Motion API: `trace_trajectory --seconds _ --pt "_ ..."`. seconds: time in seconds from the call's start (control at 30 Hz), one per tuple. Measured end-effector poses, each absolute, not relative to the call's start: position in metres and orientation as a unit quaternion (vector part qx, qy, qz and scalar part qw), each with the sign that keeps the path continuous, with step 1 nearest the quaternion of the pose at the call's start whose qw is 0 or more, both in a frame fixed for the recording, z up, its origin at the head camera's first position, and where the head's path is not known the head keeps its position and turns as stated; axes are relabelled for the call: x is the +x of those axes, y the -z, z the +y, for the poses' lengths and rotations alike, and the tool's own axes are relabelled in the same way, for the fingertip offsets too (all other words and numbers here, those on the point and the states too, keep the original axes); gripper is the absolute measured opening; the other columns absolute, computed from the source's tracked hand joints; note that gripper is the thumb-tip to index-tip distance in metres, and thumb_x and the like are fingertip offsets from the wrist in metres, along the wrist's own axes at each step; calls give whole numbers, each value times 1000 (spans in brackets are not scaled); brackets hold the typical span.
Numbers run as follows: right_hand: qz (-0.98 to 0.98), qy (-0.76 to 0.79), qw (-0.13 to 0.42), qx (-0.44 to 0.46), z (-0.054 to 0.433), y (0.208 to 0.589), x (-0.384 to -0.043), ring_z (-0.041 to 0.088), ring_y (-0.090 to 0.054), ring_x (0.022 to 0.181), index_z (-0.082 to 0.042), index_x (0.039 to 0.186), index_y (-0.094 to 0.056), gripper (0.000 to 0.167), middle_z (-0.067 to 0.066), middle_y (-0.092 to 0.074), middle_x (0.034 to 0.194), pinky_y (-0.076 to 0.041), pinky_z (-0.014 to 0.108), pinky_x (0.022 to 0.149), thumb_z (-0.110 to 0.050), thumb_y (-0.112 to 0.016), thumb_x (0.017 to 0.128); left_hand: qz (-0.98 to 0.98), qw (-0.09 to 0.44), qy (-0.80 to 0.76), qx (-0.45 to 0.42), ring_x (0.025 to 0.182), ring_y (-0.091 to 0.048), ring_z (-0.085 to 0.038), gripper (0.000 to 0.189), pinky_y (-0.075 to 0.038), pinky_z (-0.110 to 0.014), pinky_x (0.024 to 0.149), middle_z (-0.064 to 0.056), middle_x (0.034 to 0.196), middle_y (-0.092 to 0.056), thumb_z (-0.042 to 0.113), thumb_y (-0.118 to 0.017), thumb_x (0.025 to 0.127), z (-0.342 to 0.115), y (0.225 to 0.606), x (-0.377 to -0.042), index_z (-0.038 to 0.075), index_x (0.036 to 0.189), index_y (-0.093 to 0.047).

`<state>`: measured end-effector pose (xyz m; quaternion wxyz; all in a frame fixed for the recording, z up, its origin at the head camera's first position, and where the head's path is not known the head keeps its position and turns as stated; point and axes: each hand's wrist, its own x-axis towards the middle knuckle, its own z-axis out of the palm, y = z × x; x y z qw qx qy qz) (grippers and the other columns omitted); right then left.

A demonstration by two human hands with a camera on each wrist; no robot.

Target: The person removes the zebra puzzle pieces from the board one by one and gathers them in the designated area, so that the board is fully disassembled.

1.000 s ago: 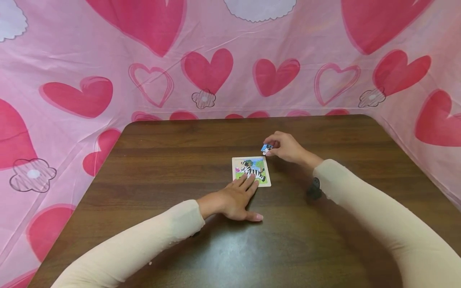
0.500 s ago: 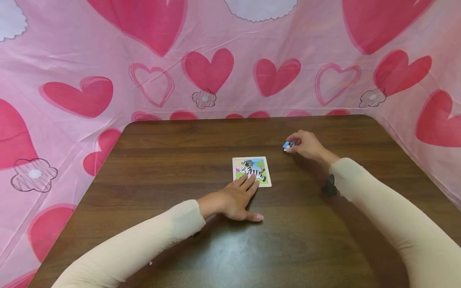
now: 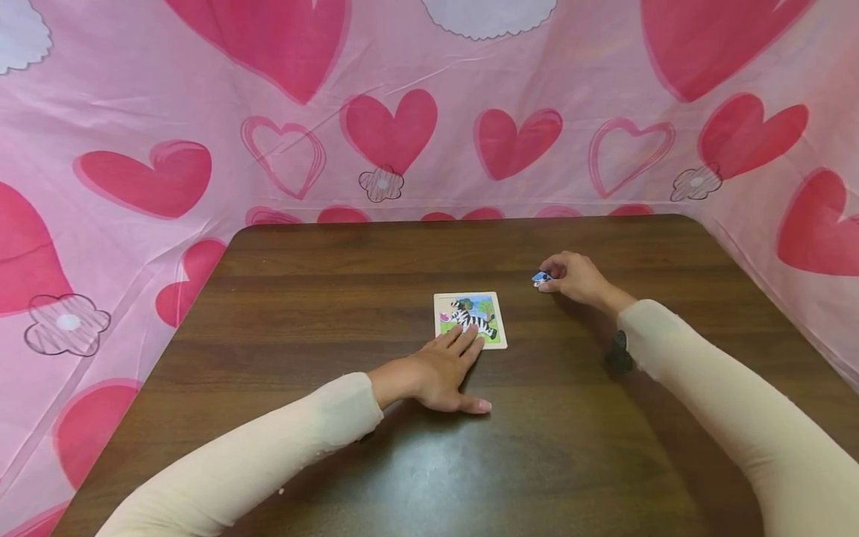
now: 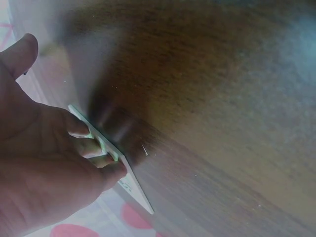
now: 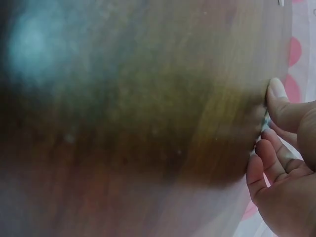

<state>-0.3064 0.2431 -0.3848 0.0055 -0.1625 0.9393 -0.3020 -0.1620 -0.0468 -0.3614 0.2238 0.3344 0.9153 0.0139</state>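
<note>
A small square zebra picture puzzle (image 3: 485, 307) in a pale frame lies flat near the middle of the table; its upper left corner looks plain beige. My left hand (image 3: 439, 373) rests fingertips on its lower part, fingers straight and thumb out to the side. The left wrist view shows the puzzle's edge (image 4: 140, 192) under those fingertips. To the right of the puzzle, my right hand (image 3: 580, 280) pinches a small blue, white and black puzzle piece (image 3: 540, 279) at the tabletop. In the right wrist view, only a sliver of the piece (image 5: 265, 121) shows between thumb and fingers.
The brown wood-grain table (image 3: 309, 298) has rounded far corners. A pink cloth (image 3: 456, 67) printed with hearts hangs behind it and along both sides. A dark round object (image 3: 619, 352) sits below the right sleeve's cuff.
My right hand has moved right, away from the puzzle, carrying the piece, and then shifted slightly nearer to me. The left hand and the puzzle have stayed in place.
</note>
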Motion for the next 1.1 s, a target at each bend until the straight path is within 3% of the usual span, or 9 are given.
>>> trace_trajectory --seconds 0.37,0.6,0.87,1.1 --pt "929 325 -4 -175 234 376 -309 27 -57 81 4 109 -66 33 15 -60 88 -45 33 72 -11 -77 82 917 226 -17 328 148 5 -25 100 -10 -41 118 -5 162 5 72 -47 86 -47 361 -162 14 156 -6" --pt "919 347 -2 -190 210 370 -304 25 -56 80 2 109 -67 32 14 -61 90 -47 29 67 -15 -77 83 917 230 -15 327 148 6 -25 100 -10 -41 118 -5 162 6 72 -46 86 -46 360 -162 14 156 -5" --pt "904 365 3 -222 178 369 -297 25 -55 83 1 106 -69 29 14 -62 92 -45 35 73 -13 -77 82 915 236 -17 326 148 5 -25 100 -11 -42 118 -5 162 5 72 -46 86 -46 359 -163 14 156 -6" --pt "895 373 12 -244 160 368 -295 24 -54 80 2 106 -69 29 11 -61 89 -45 33 70 -14 -77 83 914 238 -19 327 148 6 -25 100 -10 -42 118 -5 162 6 72 -47 86 -45 359 -163 14 156 -6"
